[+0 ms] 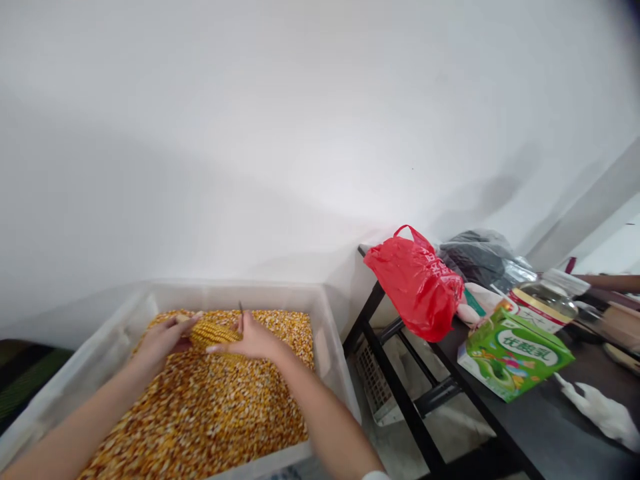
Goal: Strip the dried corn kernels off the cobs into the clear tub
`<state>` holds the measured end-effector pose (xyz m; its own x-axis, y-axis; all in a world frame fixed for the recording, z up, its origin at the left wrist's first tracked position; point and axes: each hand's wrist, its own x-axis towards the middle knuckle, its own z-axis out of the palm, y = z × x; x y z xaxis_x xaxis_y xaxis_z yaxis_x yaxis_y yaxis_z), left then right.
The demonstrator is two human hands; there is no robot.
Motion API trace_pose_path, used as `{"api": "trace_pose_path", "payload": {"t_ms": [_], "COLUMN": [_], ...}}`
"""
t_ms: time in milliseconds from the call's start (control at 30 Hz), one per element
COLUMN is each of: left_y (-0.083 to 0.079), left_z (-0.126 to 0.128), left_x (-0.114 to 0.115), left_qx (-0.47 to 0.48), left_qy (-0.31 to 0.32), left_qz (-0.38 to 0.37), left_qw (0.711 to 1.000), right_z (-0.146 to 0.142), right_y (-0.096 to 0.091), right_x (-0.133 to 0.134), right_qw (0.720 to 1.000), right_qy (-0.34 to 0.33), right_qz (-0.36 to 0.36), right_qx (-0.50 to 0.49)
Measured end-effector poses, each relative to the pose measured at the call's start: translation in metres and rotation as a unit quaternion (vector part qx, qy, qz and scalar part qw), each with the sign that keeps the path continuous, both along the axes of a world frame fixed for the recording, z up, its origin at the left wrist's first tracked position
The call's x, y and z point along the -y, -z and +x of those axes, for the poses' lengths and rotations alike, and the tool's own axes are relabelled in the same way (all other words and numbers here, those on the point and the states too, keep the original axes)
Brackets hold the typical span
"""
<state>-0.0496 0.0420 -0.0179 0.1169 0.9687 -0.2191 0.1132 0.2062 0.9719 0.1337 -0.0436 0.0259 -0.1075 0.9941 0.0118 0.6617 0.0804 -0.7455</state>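
My left hand point(160, 341) grips one end of a yellow corn cob point(214, 333) above a white plastic bin point(240, 291) heaped with loose corn kernels point(200, 407). My right hand point(253, 339) is closed against the cob's other end. A thin dark metal tip point(241, 307) pokes up from between its fingers, and the rest of that tool is hidden. Both forearms reach in from the bottom of the view, over the bin's near rim.
To the right stands a black metal table point(545, 413) bearing a red plastic bag point(415, 283), a green carton point(515, 353), a bottle of yellow oil point(545, 303) and a dark bag point(477, 257). A white plastic crate point(375, 383) sits beneath it. A white wall rises behind.
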Motion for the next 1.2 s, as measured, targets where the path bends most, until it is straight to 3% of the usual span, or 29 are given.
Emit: {"api": "trace_pose_path", "payload": {"t_ms": [67,167,300,500,667,833,933,1100,1200], "left_y": [0.002,0.003,0.0,-0.004,-0.004,-0.004,-0.003,-0.005,-0.005], "left_z": [-0.001,-0.001,0.001,0.002,0.0,0.0,0.001,0.002,0.002], "left_x": [-0.004,-0.004,0.001,0.0,-0.002,0.0,-0.001,0.001,0.001], "left_qx": [0.043,0.058,0.077,0.111,0.134,0.151,0.151,0.082,0.079], "left_qy": [-0.002,-0.008,-0.005,0.062,0.055,0.038,0.054,0.06,0.072], "left_qz": [-0.041,-0.059,-0.076,-0.061,-0.034,-0.039,-0.049,-0.046,-0.033], "left_qw": [0.998,0.997,0.994,0.99,0.989,0.987,0.986,0.994,0.994], "right_z": [0.001,0.001,-0.001,-0.005,-0.011,-0.015,-0.016,-0.015,-0.013], "right_y": [0.031,0.049,0.048,0.043,0.047,0.053,0.05,0.044,0.043], "right_x": [-0.008,-0.01,-0.007,0.002,-0.002,-0.004,-0.002,0.003,0.004], "right_qw": [0.998,0.997,0.999,0.997,0.968,0.937,0.937,0.974,0.977], "right_qy": [-0.001,0.006,0.009,0.01,-0.025,-0.043,-0.024,0.024,0.013], "right_qz": [-0.021,-0.025,-0.011,-0.029,-0.082,-0.111,-0.126,-0.096,-0.095], "right_qx": [0.059,0.077,0.049,-0.076,-0.235,-0.328,-0.325,-0.203,-0.189]}}
